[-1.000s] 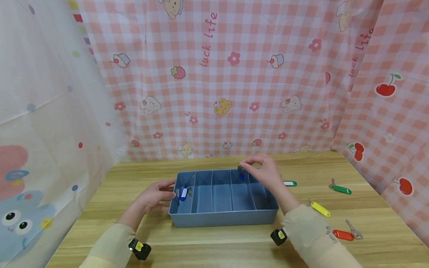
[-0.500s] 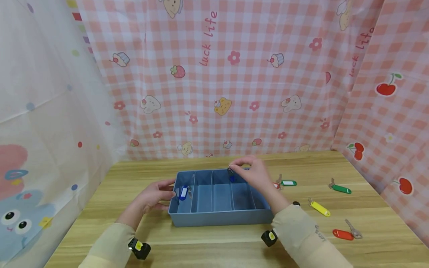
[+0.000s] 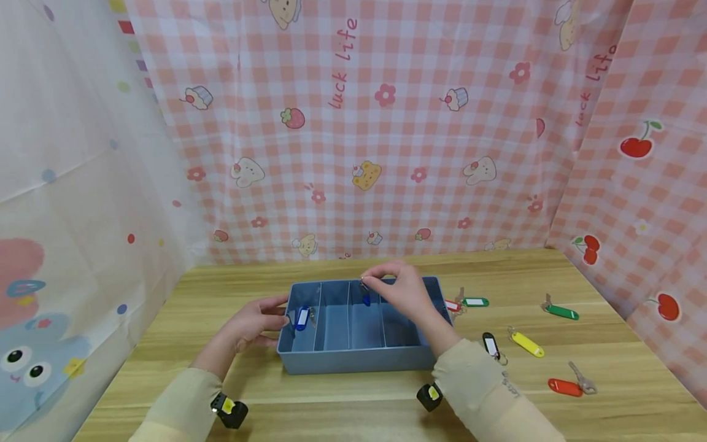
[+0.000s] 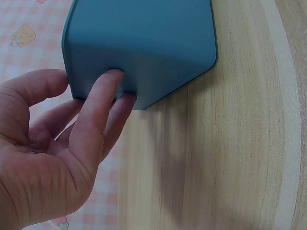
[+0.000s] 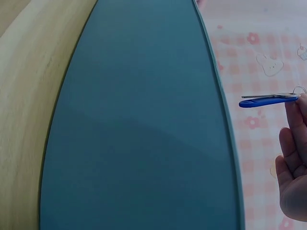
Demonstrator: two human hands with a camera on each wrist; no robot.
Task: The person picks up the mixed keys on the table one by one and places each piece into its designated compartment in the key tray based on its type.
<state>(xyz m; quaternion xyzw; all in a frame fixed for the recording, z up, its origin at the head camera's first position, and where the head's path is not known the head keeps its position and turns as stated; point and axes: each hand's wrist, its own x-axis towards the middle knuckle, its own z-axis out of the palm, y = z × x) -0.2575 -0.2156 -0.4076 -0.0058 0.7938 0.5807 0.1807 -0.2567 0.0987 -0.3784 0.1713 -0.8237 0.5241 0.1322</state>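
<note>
A blue-grey divided box (image 3: 353, 362) stands on the table, with a blue key tag (image 3: 302, 318) lying in its leftmost compartment. My left hand (image 3: 256, 325) is at the box's left end; the left wrist view shows the fingertips of that hand (image 4: 62, 139) against the end wall, fairly straight. Over the box, my right hand (image 3: 405, 294) pinches the ring of another blue key tag (image 3: 366, 299), which hangs above the middle compartment. In the right wrist view a metal key lies alongside that blue key tag (image 5: 264, 101), held at the fingertips.
Right of the box lie a green key tag (image 3: 476, 302), a partly hidden red one (image 3: 453, 305) and a black one (image 3: 490, 345). Farther right are a yellow tag (image 3: 527, 344), a second green tag (image 3: 561, 312) and a red tag (image 3: 566, 387) with its key.
My right hand has carried the blue key tag leftward over the box, from the right-hand compartments to the middle one. The black tag has come out from behind the forearm. My left hand stays put.
</note>
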